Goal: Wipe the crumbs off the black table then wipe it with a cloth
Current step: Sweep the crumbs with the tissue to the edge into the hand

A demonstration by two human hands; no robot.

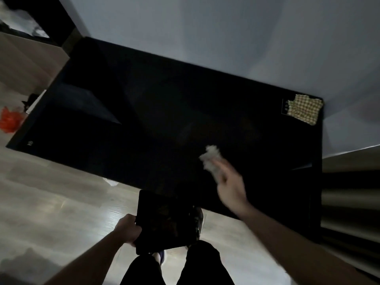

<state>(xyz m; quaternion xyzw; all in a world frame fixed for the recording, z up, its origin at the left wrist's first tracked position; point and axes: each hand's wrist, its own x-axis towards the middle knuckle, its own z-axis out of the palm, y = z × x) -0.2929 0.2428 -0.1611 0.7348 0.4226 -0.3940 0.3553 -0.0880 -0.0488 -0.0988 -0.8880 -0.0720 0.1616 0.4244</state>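
Observation:
The black table (156, 112) fills the middle of the head view, its top dark and glossy. My right hand (230, 186) is blurred over the near right part of the table and grips a crumpled white tissue (210, 156) that rests on the surface. My left hand (128, 229) holds a dark flat tray (166, 221) by its left edge, just below the table's near edge. A yellow checked cloth (304, 109) lies on the far right corner of the table. No crumbs can be made out in the dim light.
A pale wall runs behind the table. On the floor at the left lies an orange plastic bag (10, 120). A small white scrap (112, 183) lies on the floor under the near edge. My legs and a shoe show at the bottom.

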